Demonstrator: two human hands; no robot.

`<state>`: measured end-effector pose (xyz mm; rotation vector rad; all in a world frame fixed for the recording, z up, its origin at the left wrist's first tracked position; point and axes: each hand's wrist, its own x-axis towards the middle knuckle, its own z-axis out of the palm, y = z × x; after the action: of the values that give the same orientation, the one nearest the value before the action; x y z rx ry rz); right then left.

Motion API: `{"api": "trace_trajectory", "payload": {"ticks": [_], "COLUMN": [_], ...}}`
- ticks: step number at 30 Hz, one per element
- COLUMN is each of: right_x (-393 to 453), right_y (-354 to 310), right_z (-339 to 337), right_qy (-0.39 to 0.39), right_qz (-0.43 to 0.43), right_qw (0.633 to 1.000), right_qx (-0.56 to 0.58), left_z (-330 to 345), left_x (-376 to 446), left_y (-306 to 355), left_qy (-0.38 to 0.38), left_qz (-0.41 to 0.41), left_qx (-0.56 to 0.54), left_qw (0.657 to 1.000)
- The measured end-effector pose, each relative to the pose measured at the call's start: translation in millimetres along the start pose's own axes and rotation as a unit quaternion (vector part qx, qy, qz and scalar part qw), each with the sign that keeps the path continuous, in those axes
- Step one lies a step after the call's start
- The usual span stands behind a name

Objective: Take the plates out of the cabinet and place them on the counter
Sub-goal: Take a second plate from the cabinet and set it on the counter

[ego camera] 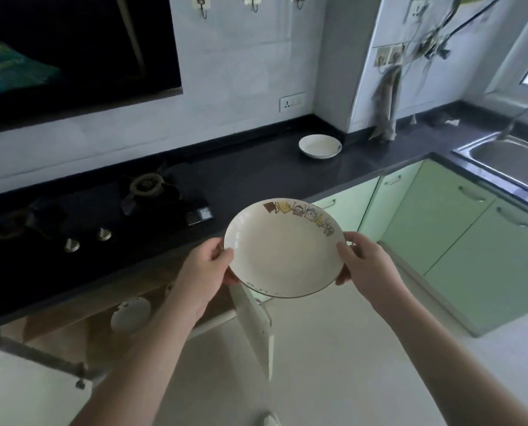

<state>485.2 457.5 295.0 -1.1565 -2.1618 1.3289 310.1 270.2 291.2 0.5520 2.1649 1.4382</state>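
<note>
Plate held in the air between cabinet and counter
Left hand and right hand pinch opposite rims; glazed ceramic looks stiff, slick and breakable, so a two-sided rim hold suits it, set down flat

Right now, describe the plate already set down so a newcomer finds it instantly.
Start at the black counter and follow it right of the gas hob toward the corner where the white wall pillar meets it. The small white plate sits there alone, just left of a hanging grey cloth. Unlike the larger picture-rimmed plate held in both hands, it looks plain and rests untouched.
</note>
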Motion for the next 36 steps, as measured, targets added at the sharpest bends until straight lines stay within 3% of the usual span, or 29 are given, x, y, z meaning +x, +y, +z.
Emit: {"api": "trace_trajectory", "payload": {"ticks": [10, 17, 36], "right_x": [81, 127, 343], "right_y": [-23, -27, 3], "right_z": [-22, -26, -66], "right_qy": [0.052, 0.063, -0.106], "right_qz": [0.014, 0.01, -0.064], "right_qw": [0.997, 0.996, 0.991], "right_qx": [0.05, 0.062, 0.04], "left_z": [18, 34, 130], "left_x": [104, 150, 261], "left_y": [54, 67, 92], "left_qy": [-0.041, -0.053, 0.067], "left_qz": [0.061, 0.048, -0.055], "left_qx": [-0.005, -0.014, -0.035], "left_qw": [0.997, 0.997, 0.996]}}
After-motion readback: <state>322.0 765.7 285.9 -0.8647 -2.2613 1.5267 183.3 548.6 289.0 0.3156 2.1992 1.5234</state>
